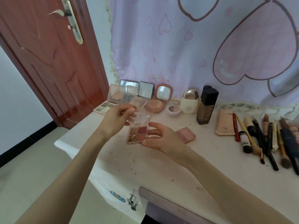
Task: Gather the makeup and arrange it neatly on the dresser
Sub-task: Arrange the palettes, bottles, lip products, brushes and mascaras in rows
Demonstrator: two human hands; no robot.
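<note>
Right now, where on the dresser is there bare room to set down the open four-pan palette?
Free: the near dresser top in front of the pink compact, and the strip between it and the dark bottle. Crowded: the back row of open compacts and the brushes at right.

We see two bare forearms, sleeveless up to the frame's edge. The left hand (116, 118) and right hand (161, 138) wear no rings, watch or gloves.
</note>
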